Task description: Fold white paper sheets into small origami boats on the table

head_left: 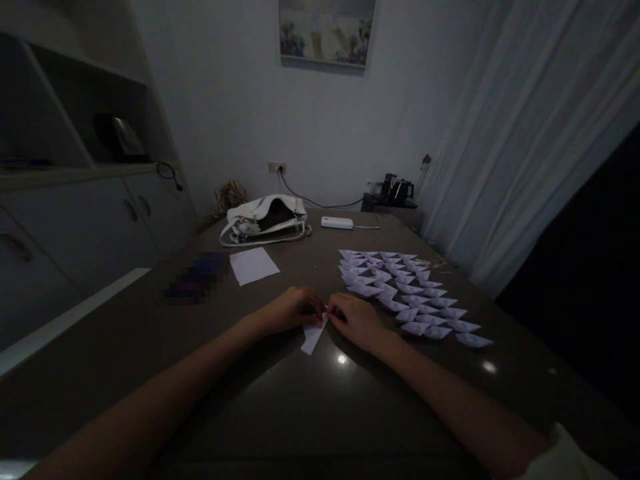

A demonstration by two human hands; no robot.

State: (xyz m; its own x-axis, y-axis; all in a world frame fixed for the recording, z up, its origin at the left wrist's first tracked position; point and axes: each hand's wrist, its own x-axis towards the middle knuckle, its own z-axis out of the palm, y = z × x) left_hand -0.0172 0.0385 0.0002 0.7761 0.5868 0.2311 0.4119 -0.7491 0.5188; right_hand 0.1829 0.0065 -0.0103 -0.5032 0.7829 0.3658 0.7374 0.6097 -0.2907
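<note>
A partly folded sheet of white paper (pixel 313 339) lies at the middle of the dark table, between my hands. My left hand (pixel 296 309) has its fingers curled onto the paper's upper left side. On the other side, my right hand (pixel 356 321) pinches the paper's upper tip, its fingertips close to those of the left. Part of the paper is hidden under the fingers. To the right stand several folded paper boats (pixel 410 290) in rows. A flat stack or sheet of white paper (pixel 254 265) rests beyond my left hand.
A white handbag (pixel 267 217) sits open at the far left of the table (pixel 280 413). Near the far edge lies a white power bank (pixel 337 223) with a short cable. A blurred dark object (pixel 197 277) is at the left. Kettles (pixel 400 191) stand on a low stand behind.
</note>
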